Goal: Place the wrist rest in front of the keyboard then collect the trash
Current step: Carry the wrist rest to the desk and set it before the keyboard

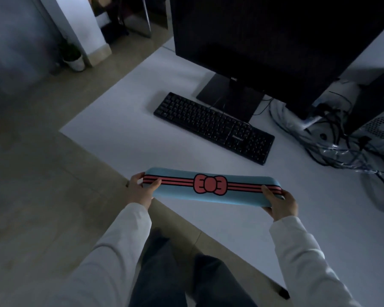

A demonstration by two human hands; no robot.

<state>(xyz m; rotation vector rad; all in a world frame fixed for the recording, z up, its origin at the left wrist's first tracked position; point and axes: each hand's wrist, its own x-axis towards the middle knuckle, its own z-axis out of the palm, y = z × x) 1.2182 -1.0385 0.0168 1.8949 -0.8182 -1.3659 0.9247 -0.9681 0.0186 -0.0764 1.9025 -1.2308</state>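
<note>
Blue wrist rest (211, 188) held above the desk's (124, 138) near edge, ends clamped by left hand (142, 189) and right hand (280, 204), keyboard (213, 127) well beyond

A blue wrist rest (211, 187) with a red bow is held level, well short of the black keyboard (213, 127).

The keyboard (214, 127) lies on the desk (124, 138), just in front of the monitor (275, 47). To the right of both lies a heap of cables (333, 138). The wrist rest (211, 187) is held above the near desk edge, the left hand (142, 189) at its left end, the right hand (279, 202) at its right end.
</note>
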